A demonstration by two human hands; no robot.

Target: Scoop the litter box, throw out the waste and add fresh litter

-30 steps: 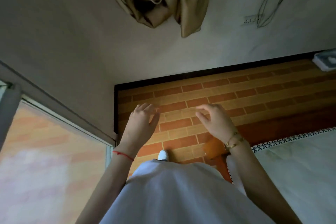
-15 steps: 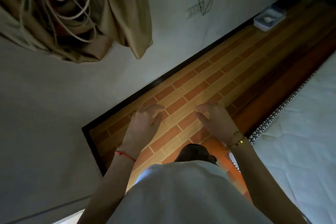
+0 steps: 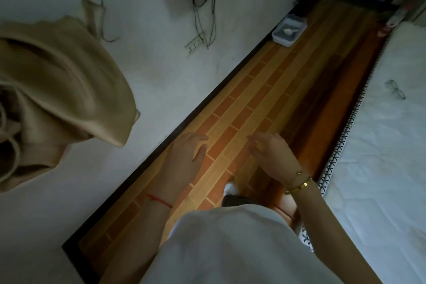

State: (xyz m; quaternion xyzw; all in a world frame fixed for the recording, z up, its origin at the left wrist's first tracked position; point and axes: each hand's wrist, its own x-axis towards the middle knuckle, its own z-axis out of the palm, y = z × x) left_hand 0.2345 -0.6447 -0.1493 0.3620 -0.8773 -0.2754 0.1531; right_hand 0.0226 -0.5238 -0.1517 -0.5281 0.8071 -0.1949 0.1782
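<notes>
A white rectangular litter box [image 3: 289,31] stands on the floor against the wall, far ahead at the upper right, with a pale scoop-like thing lying in it. My left hand [image 3: 187,154] and my right hand [image 3: 273,155] hang in front of me above the brick-patterned floor, both holding nothing, fingers relaxed and loosely bent. Neither hand touches anything. The litter box is well out of reach of both hands.
A narrow strip of brick-patterned floor [image 3: 253,99] runs between the white wall on the left and a white mattress [image 3: 387,145] on the right. Beige cloth [image 3: 57,99] hangs on the wall at left. Cables and a socket [image 3: 196,44] hang further along. Glasses [image 3: 395,89] lie on the mattress.
The view has swung to the right, away from the window, along the passage. The litter box has come further into sight. Both hands stay in front of me, holding nothing.
</notes>
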